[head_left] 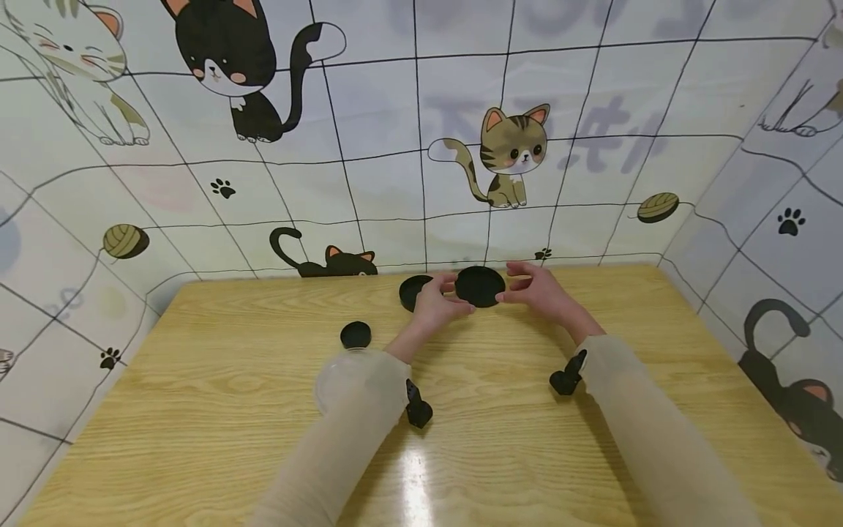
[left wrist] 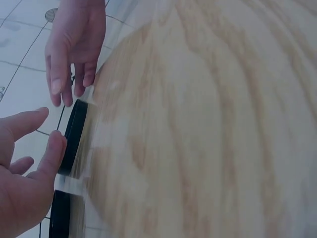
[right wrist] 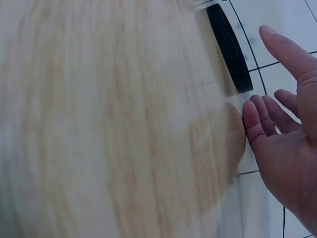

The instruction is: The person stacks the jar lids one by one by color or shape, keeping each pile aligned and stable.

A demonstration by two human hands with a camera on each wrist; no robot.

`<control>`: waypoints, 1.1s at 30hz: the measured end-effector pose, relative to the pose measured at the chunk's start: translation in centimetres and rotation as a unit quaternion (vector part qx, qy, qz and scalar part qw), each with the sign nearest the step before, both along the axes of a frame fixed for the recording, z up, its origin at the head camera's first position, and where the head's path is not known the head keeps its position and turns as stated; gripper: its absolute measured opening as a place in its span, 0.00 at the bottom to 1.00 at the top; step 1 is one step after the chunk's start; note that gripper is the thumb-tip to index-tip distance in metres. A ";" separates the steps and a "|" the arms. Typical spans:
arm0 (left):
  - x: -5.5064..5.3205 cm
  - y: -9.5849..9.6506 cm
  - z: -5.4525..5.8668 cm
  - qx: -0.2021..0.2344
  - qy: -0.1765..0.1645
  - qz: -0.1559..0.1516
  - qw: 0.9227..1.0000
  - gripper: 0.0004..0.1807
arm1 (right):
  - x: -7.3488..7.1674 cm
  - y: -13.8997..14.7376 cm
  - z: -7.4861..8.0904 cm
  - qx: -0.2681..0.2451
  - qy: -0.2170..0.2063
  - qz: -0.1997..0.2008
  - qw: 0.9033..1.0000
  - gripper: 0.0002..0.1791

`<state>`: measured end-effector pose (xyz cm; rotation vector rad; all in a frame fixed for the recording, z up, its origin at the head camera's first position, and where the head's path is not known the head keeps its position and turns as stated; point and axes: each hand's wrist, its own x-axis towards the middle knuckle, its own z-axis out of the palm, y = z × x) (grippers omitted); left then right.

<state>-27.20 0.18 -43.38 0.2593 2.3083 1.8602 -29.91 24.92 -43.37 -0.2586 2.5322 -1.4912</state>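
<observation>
"So, item one, the large black disc (head_left: pixel 480 286): where does it lie for you?"

"At the far edge of your wooden table (head_left: pixel 217 380), 12 o'clock being straight away from you. From your left hand (head_left: pixel 436 301), toward 2; from your right hand (head_left: pixel 536 293), at 9. It sits between the two."

"Long axis?"

"None to list: round outline, shallow rim. The line across it, from one of your hands to the other, runs roughly 9 to 3."

"Nearer hand?"

"About even, by judgement. The narrow space at the rim is the relation that counts for you."

"State of each hand?"

"Left: fingers relaxed and spread, thumb well parted, nothing gripped; whether it touches the rim, you cannot tell. Right: fingers loosely bent, thumb held away, empty; your right wrist view shows a slight gap to the rim."

"Neighbouring stock?"

"Medium black disc (head_left: pixel 410 294): at 9 from the large one, part hidden by your left hand. Small black disc (head_left: pixel 356 334): at 8. Clear round disc (head_left: pixel 332 379): from the small one, between 6 and 7, partly covered by your left sleeve (head_left: pixel 342 446)."
</observation>
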 end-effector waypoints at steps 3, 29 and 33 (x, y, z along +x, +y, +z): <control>0.3 0.6 0.0 0.002 0.001 0.015 1.000 0.42 | -0.4 0.1 -0.3 -0.003 0.000 0.007 1.000 0.49; -0.2 3.0 -1.7 -0.108 0.042 0.106 0.988 0.42 | -1.6 -0.4 -0.6 0.048 0.000 0.074 0.996 0.47; -0.5 3.2 -2.0 -0.135 0.045 0.105 0.984 0.41 | -1.4 -0.1 -0.5 0.059 0.004 0.087 0.995 0.47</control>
